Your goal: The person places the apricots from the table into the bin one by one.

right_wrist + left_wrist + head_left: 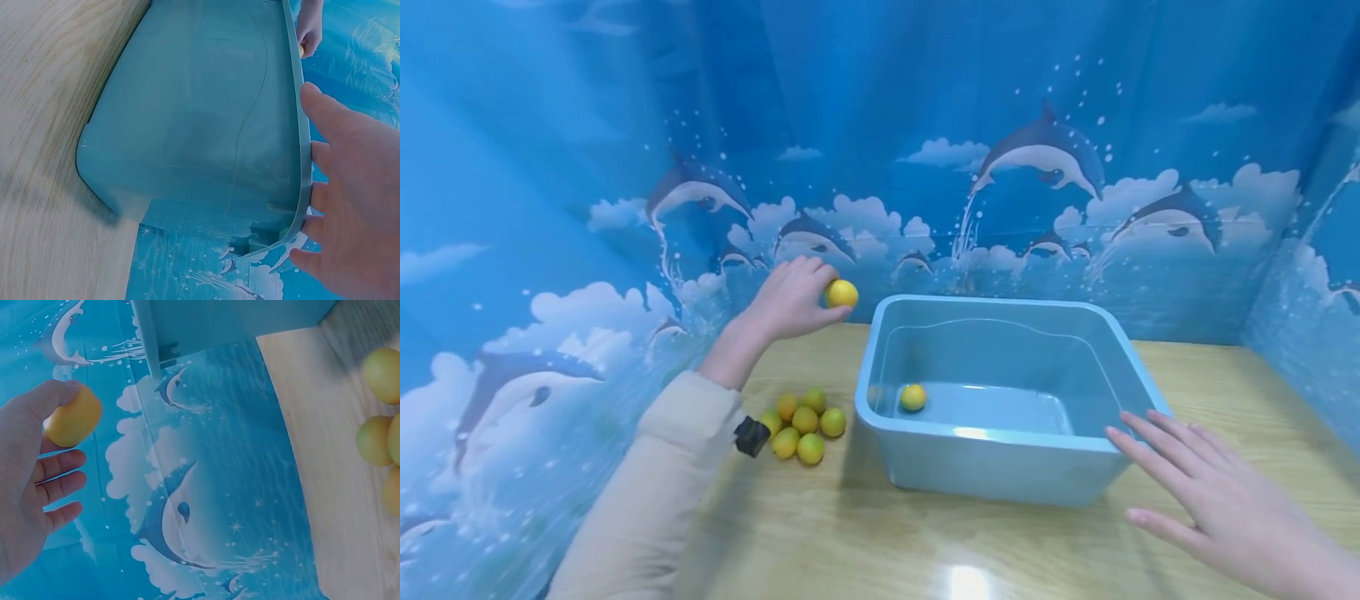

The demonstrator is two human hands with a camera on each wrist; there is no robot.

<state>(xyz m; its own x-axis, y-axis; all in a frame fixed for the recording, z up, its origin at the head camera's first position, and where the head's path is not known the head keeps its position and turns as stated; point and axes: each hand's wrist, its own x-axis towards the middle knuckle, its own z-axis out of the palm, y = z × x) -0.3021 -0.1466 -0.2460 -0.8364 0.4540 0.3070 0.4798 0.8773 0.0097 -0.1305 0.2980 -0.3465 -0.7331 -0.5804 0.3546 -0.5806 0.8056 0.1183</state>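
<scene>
My left hand is raised above the table, left of a light blue plastic bin. Between its thumb and index finger it pinches a small round yellow citrus fruit; in the left wrist view the other fingers stand away from the fruit. A second citrus fruit lies on the bin's floor near the left wall. My right hand is at the bin's near right corner, fingers extended by the rim. Whether the fingertips touch the rim, I cannot tell.
Several yellow-green citrus fruits lie clustered on the wooden table, left of the bin. A dolphin-printed blue curtain closes off the back and sides. A small black object sits at the left cuff.
</scene>
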